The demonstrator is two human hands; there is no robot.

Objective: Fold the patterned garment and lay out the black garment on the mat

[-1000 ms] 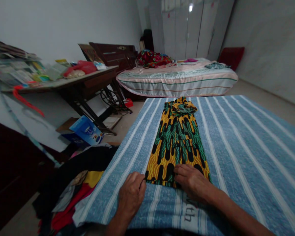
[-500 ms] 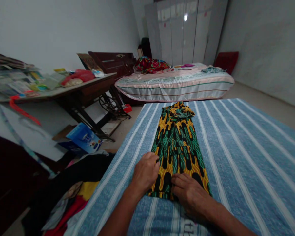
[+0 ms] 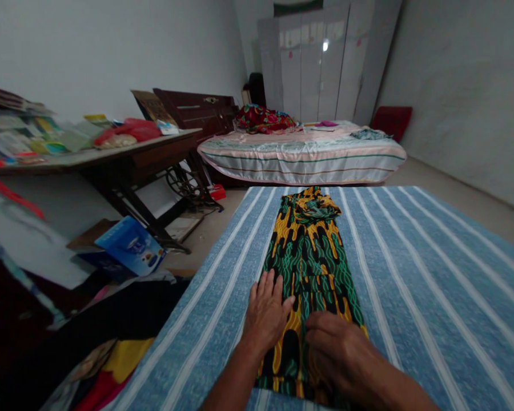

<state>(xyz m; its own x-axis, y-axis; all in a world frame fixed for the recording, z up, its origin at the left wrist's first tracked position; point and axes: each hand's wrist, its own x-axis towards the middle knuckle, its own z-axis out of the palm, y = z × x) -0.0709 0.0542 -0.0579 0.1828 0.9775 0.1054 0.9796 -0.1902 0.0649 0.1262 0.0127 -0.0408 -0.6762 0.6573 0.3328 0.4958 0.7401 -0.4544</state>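
Note:
A long strip of folded cloth [image 3: 302, 248], printed in black, green and yellow, lies lengthwise on the blue-and-white striped bedspread [image 3: 411, 285]. A crumpled bunch of the same fabric sits on its far end. My left hand [image 3: 266, 311] is open, palm down on the strip's left edge, with its fingers spread. Over the lower right part of the cloth is my right hand [image 3: 342, 345], its fingers bent down and close together. Their tips are partly hidden, so any fabric between them cannot be made out.
Beyond the bedspread stands another bed [image 3: 304, 154] with a red floral bundle [image 3: 265, 119]. To the left is a cluttered sewing machine table [image 3: 145, 148]. A blue box [image 3: 131, 245] and a pile of clothes [image 3: 111, 319] lie below it.
My left hand has gone from curled to flat with its fingers spread. My right hand's fingers have lifted and bent further. The view has tilted up slightly.

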